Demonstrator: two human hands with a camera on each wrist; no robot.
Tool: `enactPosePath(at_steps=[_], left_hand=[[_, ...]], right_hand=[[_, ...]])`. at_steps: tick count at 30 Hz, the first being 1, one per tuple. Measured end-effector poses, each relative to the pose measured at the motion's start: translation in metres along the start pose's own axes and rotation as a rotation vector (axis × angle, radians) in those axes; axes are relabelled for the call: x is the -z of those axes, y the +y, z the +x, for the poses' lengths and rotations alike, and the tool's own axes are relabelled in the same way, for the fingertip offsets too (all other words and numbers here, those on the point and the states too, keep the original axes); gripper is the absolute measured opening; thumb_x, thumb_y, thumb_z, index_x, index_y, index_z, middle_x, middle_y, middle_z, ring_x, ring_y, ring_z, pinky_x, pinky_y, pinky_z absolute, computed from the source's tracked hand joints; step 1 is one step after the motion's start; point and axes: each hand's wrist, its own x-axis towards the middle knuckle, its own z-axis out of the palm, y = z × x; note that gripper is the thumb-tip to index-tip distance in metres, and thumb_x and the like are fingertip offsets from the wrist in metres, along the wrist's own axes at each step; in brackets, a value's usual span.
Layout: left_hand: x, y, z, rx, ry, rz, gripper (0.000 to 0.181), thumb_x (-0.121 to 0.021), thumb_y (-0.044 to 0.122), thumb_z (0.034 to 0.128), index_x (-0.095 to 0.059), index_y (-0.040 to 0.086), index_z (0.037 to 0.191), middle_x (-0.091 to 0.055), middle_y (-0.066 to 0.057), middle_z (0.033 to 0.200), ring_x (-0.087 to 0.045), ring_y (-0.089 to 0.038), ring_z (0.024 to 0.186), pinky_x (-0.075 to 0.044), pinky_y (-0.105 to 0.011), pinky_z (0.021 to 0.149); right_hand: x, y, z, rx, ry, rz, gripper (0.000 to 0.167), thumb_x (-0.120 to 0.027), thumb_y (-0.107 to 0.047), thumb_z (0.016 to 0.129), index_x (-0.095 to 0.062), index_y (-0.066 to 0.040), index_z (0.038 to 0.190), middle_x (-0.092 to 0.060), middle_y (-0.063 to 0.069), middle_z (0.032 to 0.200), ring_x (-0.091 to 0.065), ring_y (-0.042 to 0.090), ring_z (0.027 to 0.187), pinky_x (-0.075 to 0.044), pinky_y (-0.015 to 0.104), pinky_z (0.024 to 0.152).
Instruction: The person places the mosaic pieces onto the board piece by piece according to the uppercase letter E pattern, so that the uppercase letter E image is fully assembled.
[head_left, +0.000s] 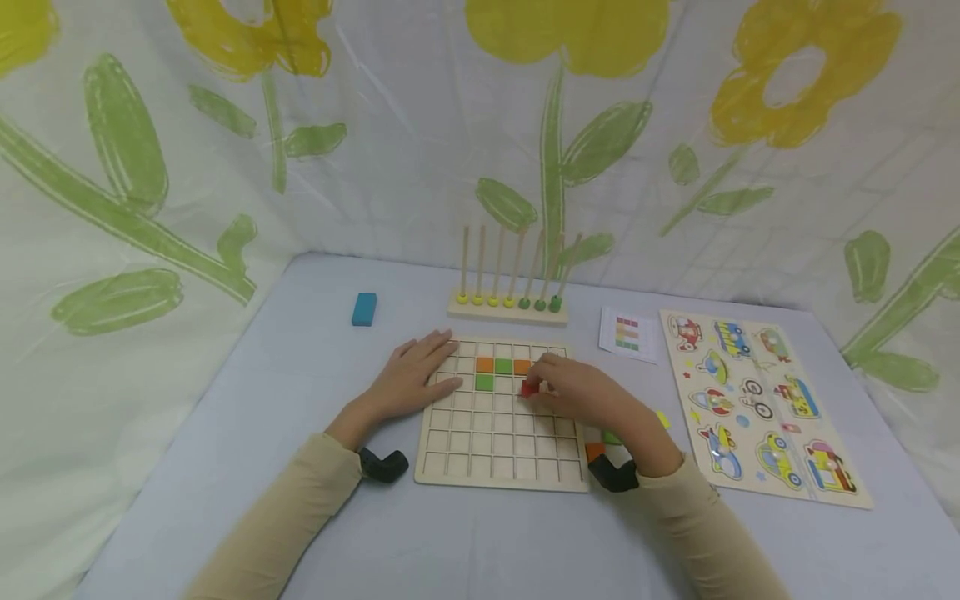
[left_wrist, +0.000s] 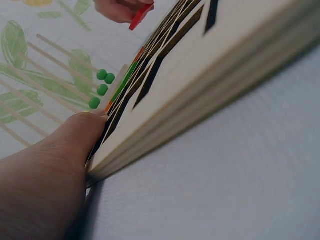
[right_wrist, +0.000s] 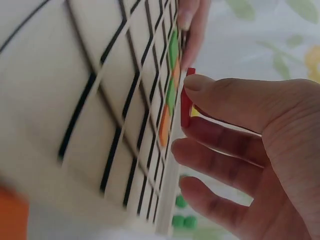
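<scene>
A wooden grid board (head_left: 502,446) lies flat on the table, its squares marked off by thin lines. Orange and green square tiles sit in its upper cells, among them a green tile (head_left: 484,382) one row lower. My right hand (head_left: 573,390) pinches a red square tile (right_wrist: 186,102) between thumb and fingers, just above the board. The tile stands on edge in the right wrist view. My left hand (head_left: 408,379) rests on the board's upper left edge with fingers spread; its thumb (left_wrist: 82,127) touches the rim in the left wrist view.
Behind the board stands a peg rack (head_left: 510,310) with yellow and green beads. A blue block (head_left: 364,309) lies at the left. To the right are a pattern card (head_left: 628,333), a vehicle puzzle board (head_left: 765,408), and loose tiles including an orange tile (head_left: 595,451), partly behind my right wrist.
</scene>
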Motion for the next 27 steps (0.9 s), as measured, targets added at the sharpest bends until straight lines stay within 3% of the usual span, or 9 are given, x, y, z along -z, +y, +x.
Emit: enactPosePath(at_steps=[14, 27], left_hand=[[-0.001, -0.003, 0.0, -0.026, 0.018, -0.003, 0.068, -0.045, 0.055, 0.0955, -0.033, 0.016, 0.15, -0.023, -0.002, 0.159, -0.016, -0.021, 0.147, -0.013, -0.047, 0.117], [0.0, -0.002, 0.0, -0.017, 0.01, 0.002, 0.068, -0.045, 0.056, 0.0955, -0.034, 0.016, 0.15, -0.023, -0.001, 0.159, -0.015, -0.02, 0.147, -0.012, -0.046, 0.117]], right_hand=[[-0.015, -0.04, 0.024, 0.182, -0.023, -0.104, 0.012, -0.065, -0.029, 0.092, -0.066, -0.022, 0.102, -0.057, -0.013, 0.097, -0.052, 0.006, 0.085, -0.048, 0.025, 0.077], [-0.02, -0.046, 0.033, 0.216, -0.042, -0.195, 0.012, -0.063, -0.026, 0.093, -0.066, -0.021, 0.104, -0.057, -0.009, 0.097, -0.054, 0.007, 0.081, -0.049, 0.024, 0.075]])
